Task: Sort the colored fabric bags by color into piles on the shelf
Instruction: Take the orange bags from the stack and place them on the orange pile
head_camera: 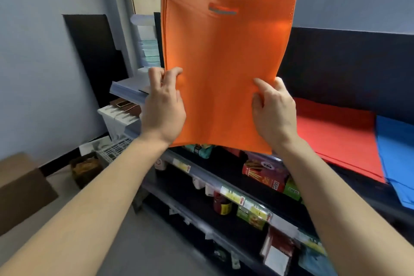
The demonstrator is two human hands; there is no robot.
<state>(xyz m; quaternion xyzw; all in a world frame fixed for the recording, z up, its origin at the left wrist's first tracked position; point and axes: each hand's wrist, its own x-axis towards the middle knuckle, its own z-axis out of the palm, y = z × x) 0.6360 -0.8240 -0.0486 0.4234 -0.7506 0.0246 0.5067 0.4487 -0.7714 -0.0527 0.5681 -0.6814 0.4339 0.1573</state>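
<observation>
Orange bags (226,69): several in one stack, held upright in the air over the left end of the shelf (358,188), touching nothing on it.
Left hand (162,105): fingers curled round the stack's left edge, low down.
Right hand (274,111): gripping the right edge, equally low.
Sorted piles: red pile (336,136) flat on the shelf top, blue pile (396,159) against it at the right end.
Slip risk: with only the lower edges held, the sagging tops could fan apart and a bag could slide out towards the snack boxes (264,170) below.
Mix-up risk: if the stack lands overlapping the red pile, the two close colours could blur together.
</observation>
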